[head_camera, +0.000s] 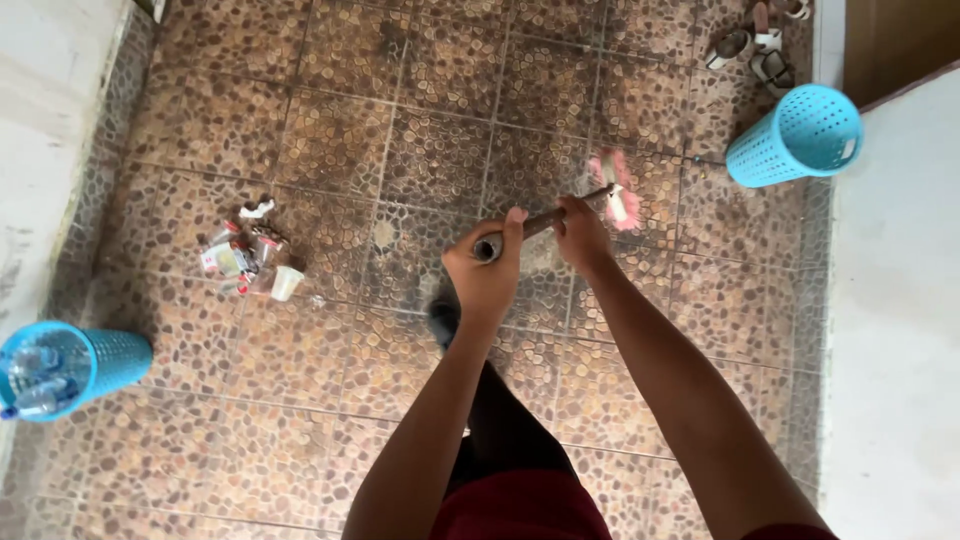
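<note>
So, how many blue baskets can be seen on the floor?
2. One blue basket lies on its side at the upper right, near the sandals. The other basket is at the left edge, with bottles inside. Others may be outside the view.

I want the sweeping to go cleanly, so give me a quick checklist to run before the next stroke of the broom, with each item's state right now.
1. Left hand closed on the top end of the broom handle: ok.
2. Right hand closed lower on the handle: ok.
3. Pink broom head down at the tiled floor: looks ok, though motion blur hides actual contact.
4. Litter pile gathered in one spot, left of the broom: ok.
5. Bare floor between broom head and pile: ok.
6. Blue basket on its side near the broom head, apart from it: ok.
</note>
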